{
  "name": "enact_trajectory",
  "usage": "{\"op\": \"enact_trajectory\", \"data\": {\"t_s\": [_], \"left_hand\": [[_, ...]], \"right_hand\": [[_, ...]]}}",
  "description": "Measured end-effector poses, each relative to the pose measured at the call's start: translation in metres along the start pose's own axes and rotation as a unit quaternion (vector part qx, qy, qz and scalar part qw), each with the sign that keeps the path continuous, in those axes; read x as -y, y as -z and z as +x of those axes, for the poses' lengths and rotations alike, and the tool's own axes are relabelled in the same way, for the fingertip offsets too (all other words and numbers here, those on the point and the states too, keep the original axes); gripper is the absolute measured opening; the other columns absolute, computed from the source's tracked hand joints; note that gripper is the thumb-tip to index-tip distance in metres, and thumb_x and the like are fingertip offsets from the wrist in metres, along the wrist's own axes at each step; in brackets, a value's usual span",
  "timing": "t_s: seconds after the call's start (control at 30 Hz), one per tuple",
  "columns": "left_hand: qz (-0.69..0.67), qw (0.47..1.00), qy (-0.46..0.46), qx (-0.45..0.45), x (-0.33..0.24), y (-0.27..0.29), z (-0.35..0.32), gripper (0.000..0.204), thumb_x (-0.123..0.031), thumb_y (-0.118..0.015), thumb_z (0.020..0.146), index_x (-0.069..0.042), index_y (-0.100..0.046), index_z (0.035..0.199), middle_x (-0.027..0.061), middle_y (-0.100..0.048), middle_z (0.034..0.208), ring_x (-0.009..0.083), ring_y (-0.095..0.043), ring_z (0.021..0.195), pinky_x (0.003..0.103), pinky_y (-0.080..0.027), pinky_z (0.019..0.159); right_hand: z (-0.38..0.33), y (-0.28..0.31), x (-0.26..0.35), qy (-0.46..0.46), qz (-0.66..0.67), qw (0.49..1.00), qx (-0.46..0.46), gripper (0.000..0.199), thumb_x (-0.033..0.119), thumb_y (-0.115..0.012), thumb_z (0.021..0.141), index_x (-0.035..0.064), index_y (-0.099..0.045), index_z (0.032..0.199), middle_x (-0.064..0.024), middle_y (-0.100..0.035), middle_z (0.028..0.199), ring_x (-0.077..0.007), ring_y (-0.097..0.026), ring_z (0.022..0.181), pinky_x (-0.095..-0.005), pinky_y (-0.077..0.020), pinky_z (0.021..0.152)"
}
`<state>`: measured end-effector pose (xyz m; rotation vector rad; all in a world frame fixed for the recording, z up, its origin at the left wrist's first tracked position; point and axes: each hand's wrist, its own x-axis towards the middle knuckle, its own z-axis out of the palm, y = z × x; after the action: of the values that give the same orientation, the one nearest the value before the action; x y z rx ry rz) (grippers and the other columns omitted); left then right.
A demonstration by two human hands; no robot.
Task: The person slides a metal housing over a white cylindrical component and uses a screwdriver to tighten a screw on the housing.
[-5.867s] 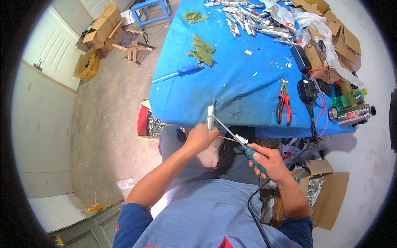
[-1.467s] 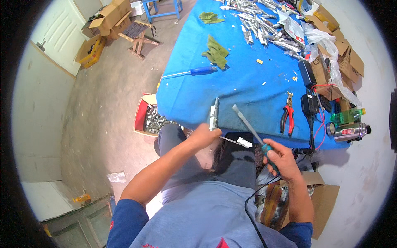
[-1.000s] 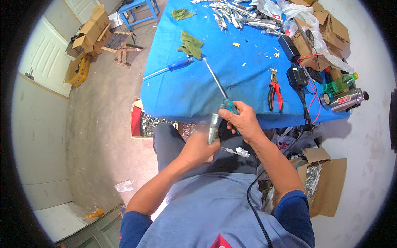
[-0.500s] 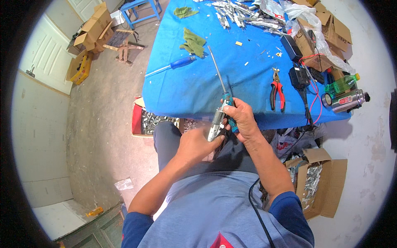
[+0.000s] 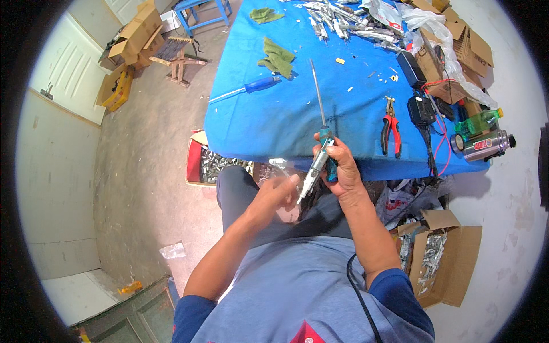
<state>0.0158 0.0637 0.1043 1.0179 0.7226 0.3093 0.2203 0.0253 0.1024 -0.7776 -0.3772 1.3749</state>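
My right hand (image 5: 343,171) is closed around the teal handle of a screwdriver (image 5: 318,94), its long metal shaft pointing away over the table edge. The same hand holds a slim white and clear pen-like device (image 5: 313,174) slanting against the handle, its narrow end toward my lap. Just left of that end is my left hand (image 5: 273,200), apart from the device, its fingers curled and smeared by motion. A blurred whitish, see-through piece (image 5: 279,163) shows at its fingertips; its kind and how it is gripped are unclear.
On the blue-covered table (image 5: 240,128) lie a blue-handled screwdriver (image 5: 260,84), red-handled pliers (image 5: 390,134), green cloths (image 5: 277,57), a heap of similar devices (image 5: 343,20), black adapters (image 5: 420,108) and a steel flask (image 5: 483,146). Below stand a box of small metal parts (image 5: 220,166) and a carton (image 5: 463,257).
My left hand has come off the pen-like device and moved slightly left, with a blurred pale piece at its fingers. The device now slants in my right hand. The whole view has shifted slightly.
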Motion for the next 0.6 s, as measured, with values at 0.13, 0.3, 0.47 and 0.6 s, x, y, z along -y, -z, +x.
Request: {"op": "enact_trajectory", "data": {"t_s": [0.13,0.3,0.47,0.6], "left_hand": [[-0.048,0.999,0.009,0.008,0.006,-0.001,0.004,0.048,-0.057,-0.056,0.093,-0.011,-0.053,0.081,-0.0004,-0.05,0.072,0.0117,-0.046,0.063,0.026,-0.036,0.058],[-0.126,0.991,0.022,0.037,0.005,-0.011,0.001,0.049,-0.06,-0.056,0.092,-0.012,-0.054,0.082,-0.0003,-0.051,0.073,0.0119,-0.048,0.066,0.026,-0.037,0.059],[-0.05,0.997,0.001,0.054,-0.01,-0.018,0.0,0.048,-0.059,-0.057,0.091,-0.012,-0.056,0.082,-0.0004,-0.053,0.073,0.01,-0.049,0.066,0.025,-0.036,0.058],[0.002,0.999,-0.042,0.015,-0.018,-0.022,0.004,0.041,-0.05,-0.06,0.093,-0.011,-0.056,0.08,-0.0018,-0.052,0.069,0.0082,-0.048,0.061,0.024,-0.034,0.056]], "right_hand": [[0.003,0.01,-0.002,0.017,0.034,0.999,-0.004,0.051,0.022,-0.071,0.079,-0.0007,-0.054,0.122,-0.008,-0.062,0.088,-0.0128,-0.062,0.067,-0.0219,-0.0502,0.051],[0.005,0.008,-0.004,0.013,0.037,0.999,0.018,0.052,0.022,-0.071,0.078,-0.0007,-0.054,0.122,-0.0084,-0.063,0.087,-0.0144,-0.062,0.068,-0.0232,-0.0496,0.051],[0.007,-0.004,-0.009,0.003,-0.042,0.998,0.053,0.05,0.026,-0.07,0.077,0.0045,-0.059,0.121,-0.0067,-0.065,0.092,-0.0138,-0.062,0.078,-0.0282,-0.0522,0.074],[0.011,-0.011,-0.005,0.024,-0.09,0.995,0.029,0.043,0.022,-0.066,0.084,0.0033,-0.059,0.123,-0.0057,-0.065,0.093,-0.0132,-0.061,0.077,-0.0281,-0.0521,0.068]]}}
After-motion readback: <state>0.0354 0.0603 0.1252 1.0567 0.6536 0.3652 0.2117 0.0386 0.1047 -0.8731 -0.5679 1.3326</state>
